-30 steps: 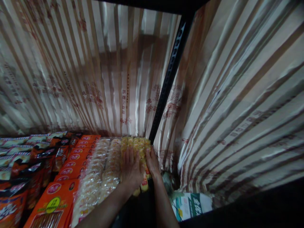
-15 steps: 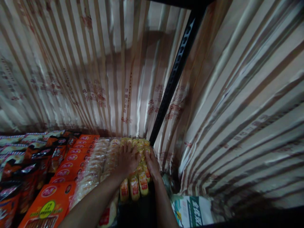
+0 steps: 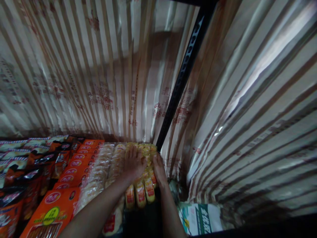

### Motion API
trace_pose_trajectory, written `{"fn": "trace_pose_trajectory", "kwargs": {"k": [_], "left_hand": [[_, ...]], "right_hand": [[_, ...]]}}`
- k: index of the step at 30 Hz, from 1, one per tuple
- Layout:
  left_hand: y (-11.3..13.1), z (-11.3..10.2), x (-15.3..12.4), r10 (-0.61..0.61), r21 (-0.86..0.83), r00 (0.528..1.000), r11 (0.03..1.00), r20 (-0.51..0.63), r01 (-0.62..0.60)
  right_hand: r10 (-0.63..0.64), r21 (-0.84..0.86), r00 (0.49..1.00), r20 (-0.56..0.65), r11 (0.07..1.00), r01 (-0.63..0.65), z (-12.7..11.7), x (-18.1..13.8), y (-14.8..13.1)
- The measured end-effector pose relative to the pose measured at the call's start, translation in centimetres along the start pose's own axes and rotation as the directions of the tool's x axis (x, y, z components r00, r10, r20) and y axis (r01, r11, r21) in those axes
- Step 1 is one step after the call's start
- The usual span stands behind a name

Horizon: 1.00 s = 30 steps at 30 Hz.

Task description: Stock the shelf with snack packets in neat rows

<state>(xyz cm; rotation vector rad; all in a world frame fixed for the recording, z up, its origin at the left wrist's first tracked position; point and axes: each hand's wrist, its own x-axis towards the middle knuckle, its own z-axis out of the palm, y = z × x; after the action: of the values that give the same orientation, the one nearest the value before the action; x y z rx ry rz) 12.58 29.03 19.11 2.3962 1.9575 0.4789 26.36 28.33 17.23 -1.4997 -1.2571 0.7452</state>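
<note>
Rows of yellow snack packets (image 3: 141,191) stand packed together at the right end of a shelf. My left hand (image 3: 133,163) lies flat on top of them, fingers stretched out toward the back. My right hand (image 3: 158,169) presses against the right side of the same rows, fingers extended along the packets near the black upright. Neither hand has lifted a packet.
Clear packs of round biscuits (image 3: 99,175), orange boxes (image 3: 53,211) and dark orange bags (image 3: 15,198) fill the shelf to the left. A black perforated upright (image 3: 180,79) rises behind. Striped plastic sheeting (image 3: 247,109) hangs all around. A white and green sack (image 3: 200,216) sits below right.
Both hands have slid farther back along the yellow packets, uncovering the front ends of the rows. The view has shifted slightly.
</note>
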Motion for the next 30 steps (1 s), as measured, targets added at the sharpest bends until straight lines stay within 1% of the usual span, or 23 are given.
{"fn": "trace_pose_trajectory", "kwargs": {"k": [4, 6, 8, 11, 16, 21, 26, 30], "left_hand": [[0.0, -1.1, 0.8, 0.006, -0.017, 1.000, 1.000, -0.005, -0.006], [0.0, -1.5, 1.5, 0.038, -0.040, 0.999, 0.998, -0.006, -0.038], [0.1, -1.6, 2.3, 0.087, -0.083, 0.996, 0.993, 0.007, -0.086], [0.6, -1.4, 3.7, 0.151, -0.149, 0.987, 0.979, 0.062, -0.141], [1.3, -0.5, 5.8, 0.178, -0.203, 0.971, 0.968, 0.157, -0.145], [0.9, 0.0, 6.6, 0.195, -0.194, 0.955, 0.969, 0.225, -0.152], [1.0, 0.0, 6.2, 0.185, -0.169, 0.963, 0.974, 0.199, -0.152], [1.1, 0.8, 5.9, 0.154, -0.164, 0.978, 0.978, 0.139, -0.131]], "right_hand": [[0.035, -0.022, 0.999, 0.014, 0.999, -0.034, -0.1, -0.2, -0.1], [0.040, -0.017, 0.999, 0.020, 0.999, -0.039, 0.0, -0.2, 0.0], [0.071, -0.034, 0.997, 0.011, 0.997, -0.071, 0.0, -0.1, 0.2], [0.131, -0.072, 0.991, -0.018, 0.989, -0.132, 0.1, 0.1, 0.4], [0.060, -0.091, 0.998, 0.016, 0.994, -0.058, -0.1, 0.3, 0.6], [0.052, -0.089, 0.998, 0.047, 0.995, -0.047, -0.2, 0.5, 0.9], [-0.011, -0.010, 0.996, 0.084, 1.000, 0.012, -0.2, 0.8, 1.5], [-0.036, 0.061, 0.995, 0.092, 0.998, 0.031, 0.0, 1.1, 1.9]]}}
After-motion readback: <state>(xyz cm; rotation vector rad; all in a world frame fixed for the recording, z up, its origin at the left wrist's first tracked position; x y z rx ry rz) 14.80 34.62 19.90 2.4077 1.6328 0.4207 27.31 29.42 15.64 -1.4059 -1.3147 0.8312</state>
